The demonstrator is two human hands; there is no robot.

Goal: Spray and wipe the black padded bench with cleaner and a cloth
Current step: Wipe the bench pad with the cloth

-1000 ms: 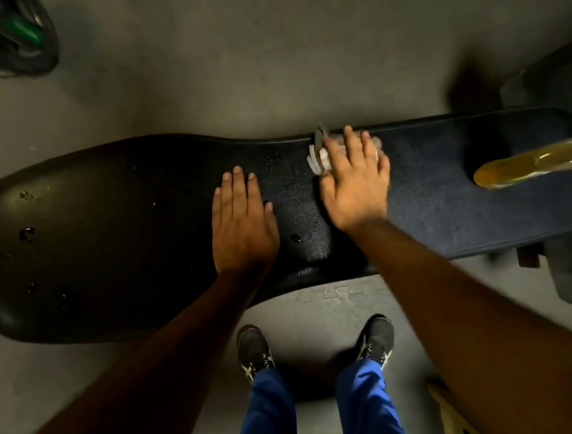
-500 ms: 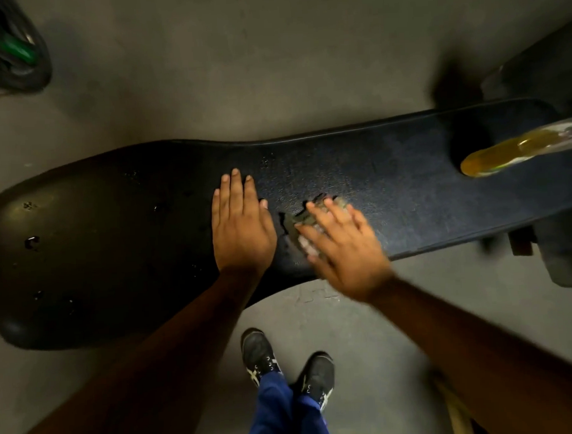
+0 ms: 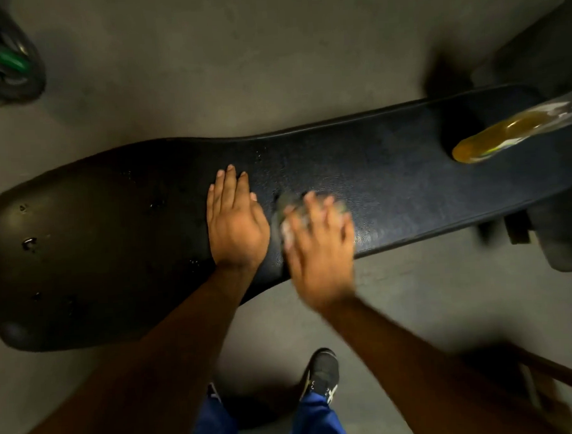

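The black padded bench point(image 3: 115, 244) runs across the view from lower left to upper right, with small wet spots on its left part. My left hand point(image 3: 234, 224) lies flat on its middle, fingers together, holding nothing. Just to its right my right hand point(image 3: 319, 251), blurred by motion, presses a crumpled pale cloth point(image 3: 286, 213) onto the pad near the front edge. The clear cleaner bottle point(image 3: 504, 135) with yellow liquid stands on the bench's right end, well apart from both hands.
Grey floor point(image 3: 239, 71) surrounds the bench. A dark weight plate with a green mark point(image 3: 2, 65) lies at the upper left. My shoes and blue trousers point(image 3: 318, 396) are below the bench's front edge. A wooden object point(image 3: 547, 386) sits at the lower right.
My right hand with the cloth swept from the bench's far edge to the near edge, then slightly forward again. My left hand stayed flat. The view shifted a little.
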